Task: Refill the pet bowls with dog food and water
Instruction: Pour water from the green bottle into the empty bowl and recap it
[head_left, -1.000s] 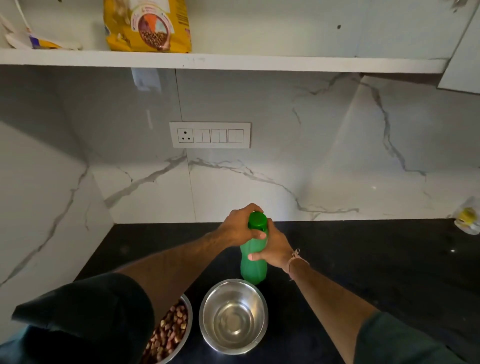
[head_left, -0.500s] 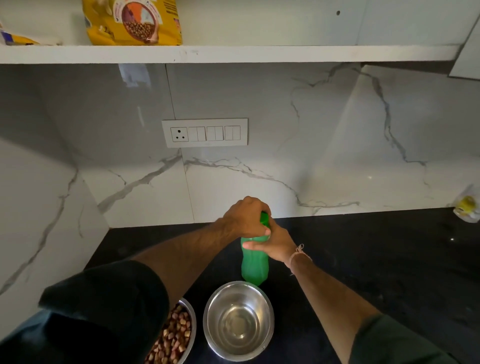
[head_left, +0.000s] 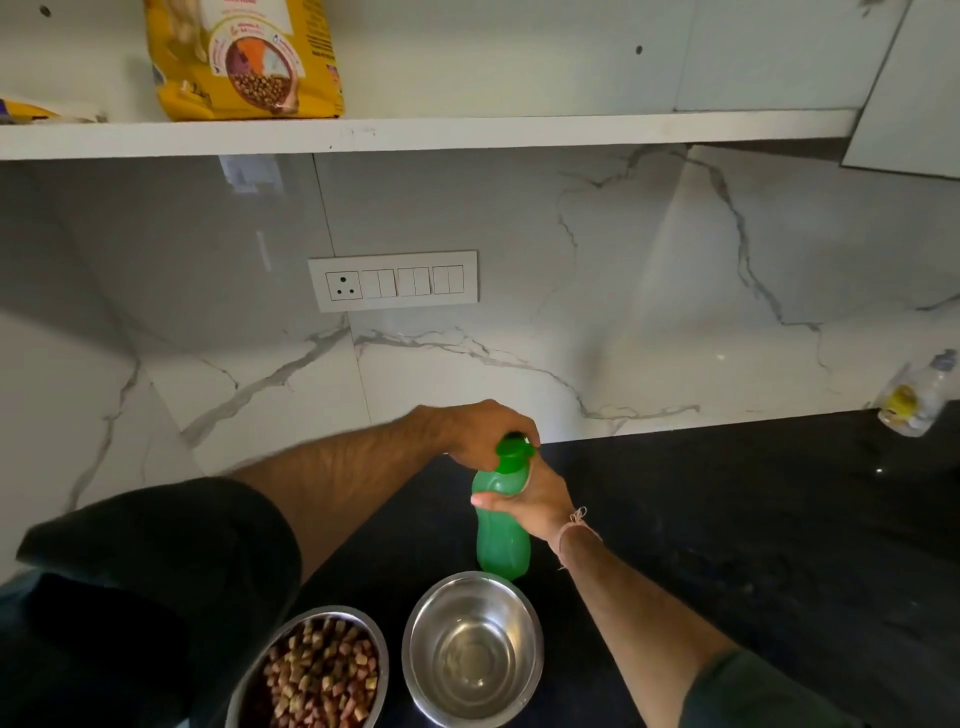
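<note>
Two grips clamp the green bottle (head_left: 503, 543): left hand (head_left: 480, 434) over its cap (head_left: 513, 455), right hand (head_left: 543, 501) round its upper body

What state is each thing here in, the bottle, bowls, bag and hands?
Green bottle: upright on the counter, cap on.
Left hand: grips the cap.
Right hand: holds the bottle's body.
Left bowl: filled with kibble.
Right bowl: nearly empty, water unclear.
Dog food bag: upright on the shelf.
</note>
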